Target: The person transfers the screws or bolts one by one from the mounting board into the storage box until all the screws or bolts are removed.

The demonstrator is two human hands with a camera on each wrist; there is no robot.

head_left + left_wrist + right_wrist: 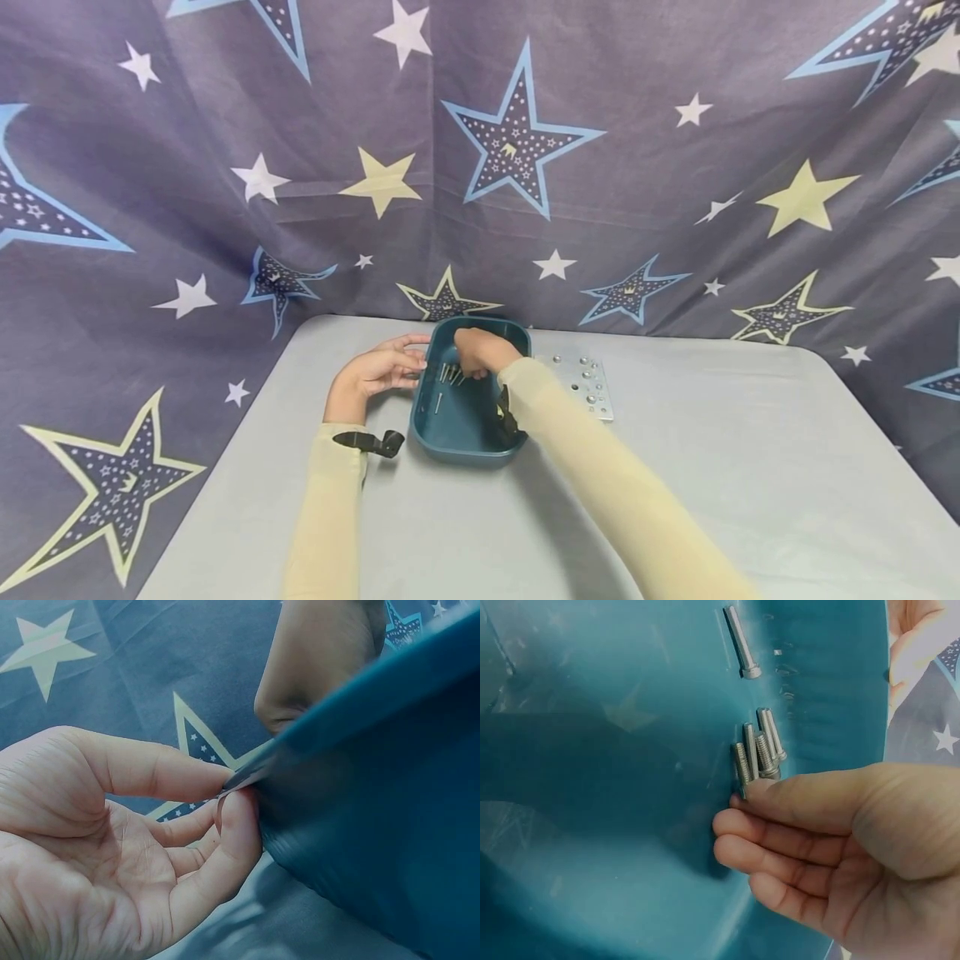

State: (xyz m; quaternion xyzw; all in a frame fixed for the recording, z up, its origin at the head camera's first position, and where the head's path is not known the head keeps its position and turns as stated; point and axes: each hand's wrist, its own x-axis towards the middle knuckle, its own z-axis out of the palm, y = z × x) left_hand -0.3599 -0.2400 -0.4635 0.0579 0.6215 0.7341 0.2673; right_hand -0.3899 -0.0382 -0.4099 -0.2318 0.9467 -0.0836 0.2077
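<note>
The blue tray [459,455] stood on the pale table [757,467], left of the scene's middle and towards the far edge. The left hand [385,367] was at its left wall, with thumb and a finger closed on the rim in what looked like a light pinch. The right hand [480,351] reached down inside the tray, fingers bent, thumb tip touching a small bunch of screws [764,750] by their far, headed ends; whether it pinched one could not be told.

The bunch lay on the tray floor near the left wall, with a lone screw [741,639] apart from it on the near side, its head also facing far. On the right, beside the tray, lay a metal plate [573,372] with round holes or studs, too small to tell which. A star-patterned cloth [645,192] hung behind the table.

The screws looked hard, stiff and light, hardly fragile; their smooth shanks would probably roll or slip, so the wider head or the threaded part seemed the surer place for a fingertip hold. The tray looked like light, fairly stiff plastic that might slide if nudged, best steadied by its rim.
</note>
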